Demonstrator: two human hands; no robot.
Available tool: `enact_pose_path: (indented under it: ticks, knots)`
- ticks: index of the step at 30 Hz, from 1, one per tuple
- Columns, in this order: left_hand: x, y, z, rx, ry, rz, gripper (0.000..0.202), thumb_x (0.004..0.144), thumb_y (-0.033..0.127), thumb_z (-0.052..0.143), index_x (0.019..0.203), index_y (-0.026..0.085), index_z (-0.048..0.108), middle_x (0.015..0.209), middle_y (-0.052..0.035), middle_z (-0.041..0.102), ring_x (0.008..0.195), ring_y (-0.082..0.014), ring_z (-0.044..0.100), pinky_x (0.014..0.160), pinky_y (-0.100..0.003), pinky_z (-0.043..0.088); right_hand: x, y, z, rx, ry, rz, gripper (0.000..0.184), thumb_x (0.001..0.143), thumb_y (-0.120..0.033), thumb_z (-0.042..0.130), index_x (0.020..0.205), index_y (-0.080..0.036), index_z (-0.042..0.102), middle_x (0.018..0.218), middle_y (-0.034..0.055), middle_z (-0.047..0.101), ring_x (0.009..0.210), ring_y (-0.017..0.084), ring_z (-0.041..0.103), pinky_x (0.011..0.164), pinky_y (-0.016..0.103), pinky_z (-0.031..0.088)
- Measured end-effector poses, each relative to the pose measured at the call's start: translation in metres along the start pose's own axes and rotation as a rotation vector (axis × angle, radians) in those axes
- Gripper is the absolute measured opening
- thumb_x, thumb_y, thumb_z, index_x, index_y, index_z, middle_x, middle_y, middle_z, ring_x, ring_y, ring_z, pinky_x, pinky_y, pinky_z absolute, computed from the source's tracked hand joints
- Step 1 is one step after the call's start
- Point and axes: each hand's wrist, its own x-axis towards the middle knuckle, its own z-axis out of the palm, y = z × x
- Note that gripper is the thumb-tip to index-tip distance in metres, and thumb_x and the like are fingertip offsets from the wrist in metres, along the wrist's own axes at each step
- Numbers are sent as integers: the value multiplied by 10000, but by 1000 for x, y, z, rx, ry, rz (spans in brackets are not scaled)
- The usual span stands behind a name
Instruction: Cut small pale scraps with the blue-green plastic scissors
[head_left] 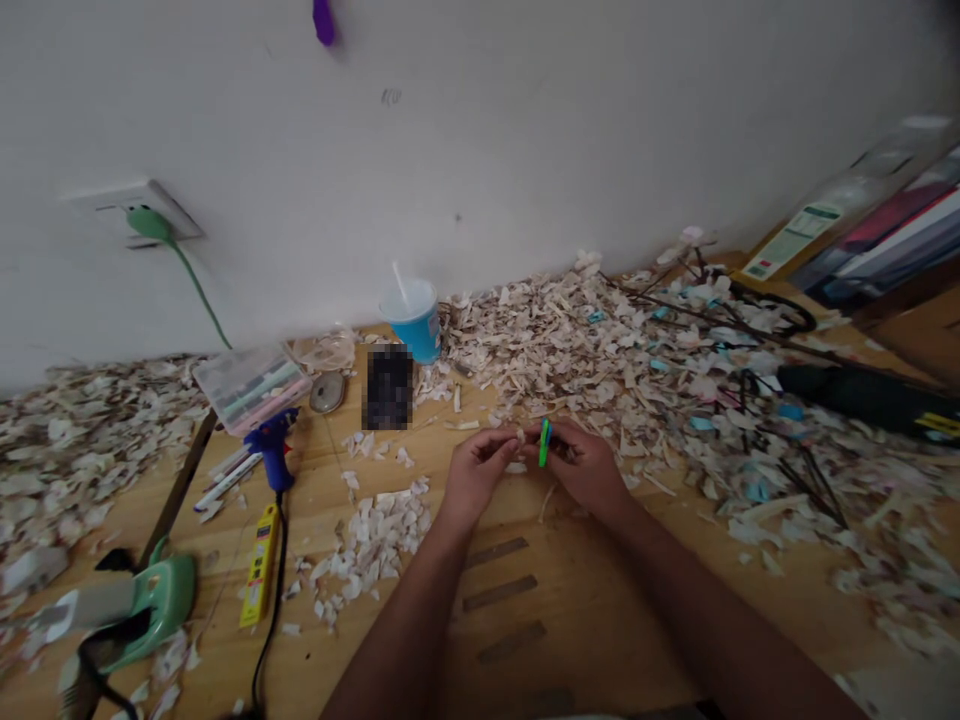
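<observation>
Left hand point(476, 470): positioned at frame centre above the wooden table point(600, 620); fingers curled inward, tips pinched on a small pale chip point(519, 436). Right hand point(589, 468): just beside the left hand, at its 3 o'clock; fingers closed around a green tool point(544, 442), which stands roughly upright between the two hands; the tool's working end is too small to identify. The chip lies just beside the green tool, at its 9 o'clock; whether the two touch cannot be determined.

Surroundings, referenced from the hands: a small heap of pale chips point(375, 545) at 8 o'clock, near the left forearm; a broad spread of wood shavings point(600, 340) from 12 to 3 o'clock, reaching the wall; a black power tool point(862, 395) at 3 o'clock, well apart, lying among the shavings; a blue cup point(415, 322) with a straw at 11 o'clock, against the wall; a blurred dark object point(389, 387) just below the cup; a clear plastic case point(251, 385) at 10 o'clock; a blue glue gun point(271, 450) at 9 o'clock, just beside the case; a yellow utility knife point(260, 565) at 8 o'clock, lying alongside the glue gun's black cord; a green device point(150, 600) at 8 o'clock, near the table's edge; a green plug point(146, 222) seated in a wall socket at 10 o'clock, well apart.
</observation>
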Motion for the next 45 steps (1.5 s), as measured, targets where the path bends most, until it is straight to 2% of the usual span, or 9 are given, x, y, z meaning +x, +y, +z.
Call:
enact_pose_path:
  ticks: [7, 10, 13, 17, 19, 22, 29, 36, 45]
  knots:
    - [0, 4, -1, -35, -55, -8, 250, 708, 361, 783, 831, 160, 698, 819, -44, 727, 762, -146, 665, 750, -265, 499, 0, -3, 0, 6, -20, 17, 162, 824, -343, 647, 951, -255, 697, 921, 42, 658, 845, 197, 623, 744, 322, 501]
    - [0, 5, 0, -69, 4, -23, 305, 716, 410, 764, 823, 160, 628, 784, -38, 711, 674, -137, 648, 650, -260, 505, 0, -1, 0, -70, 6, 31, 154, 839, -349, 612, 934, -244, 673, 894, 43, 643, 811, 196, 603, 720, 320, 493]
    - [2, 6, -1, -185, 104, -38, 357, 682, 410, 785, 825, 172, 560, 747, -19, 697, 587, -123, 624, 545, -234, 480, 0, 1, 0, -297, 40, -63, 149, 838, -306, 573, 948, -225, 632, 899, 68, 628, 858, 234, 568, 765, 367, 480]
    - [4, 9, -4, -422, 241, -70, 398, 604, 290, 848, 897, 168, 607, 825, -12, 702, 708, -115, 670, 700, -239, 531, -1, 0, 0, -607, 20, -215, 303, 772, -252, 589, 1067, -189, 562, 1034, 139, 605, 1040, 324, 489, 900, 483, 432]
    - [4, 12, -5, -511, 283, -95, 379, 587, 247, 858, 883, 163, 636, 873, -13, 703, 806, -118, 681, 799, -246, 535, -3, -2, 3, -683, -23, -223, 350, 762, -251, 596, 1100, -180, 538, 1069, 151, 593, 1046, 333, 478, 908, 493, 424]
    - [2, 14, -6, -553, 276, -99, 283, 614, 249, 845, 803, 150, 659, 859, -17, 699, 843, -119, 673, 800, -235, 536, -5, -3, 7, -727, -96, -210, 358, 766, -261, 601, 1106, -174, 527, 1077, 147, 598, 1017, 329, 482, 902, 485, 423]
    - [2, 5, 1, -551, 288, -63, 255, 572, 244, 865, 742, 156, 696, 787, -1, 699, 744, -93, 634, 753, -210, 512, -6, -1, 11, -699, -160, -199, 306, 789, -254, 583, 1077, -159, 550, 1065, 142, 615, 1019, 313, 492, 910, 464, 423]
    - [5, -7, -5, -333, 247, 7, 250, 631, 312, 832, 804, 177, 713, 771, -2, 703, 703, -114, 621, 734, -241, 492, -5, -2, 8, -674, -189, -184, 180, 813, -280, 583, 972, -196, 571, 976, 111, 633, 960, 285, 515, 837, 427, 422]
    - [8, -3, -11, -178, 266, 54, 247, 641, 317, 815, 817, 178, 711, 754, -2, 701, 701, -123, 626, 741, -249, 487, -4, -3, 5, -657, -209, -183, 143, 793, -259, 593, 928, -216, 576, 917, 87, 639, 910, 270, 527, 790, 397, 409]
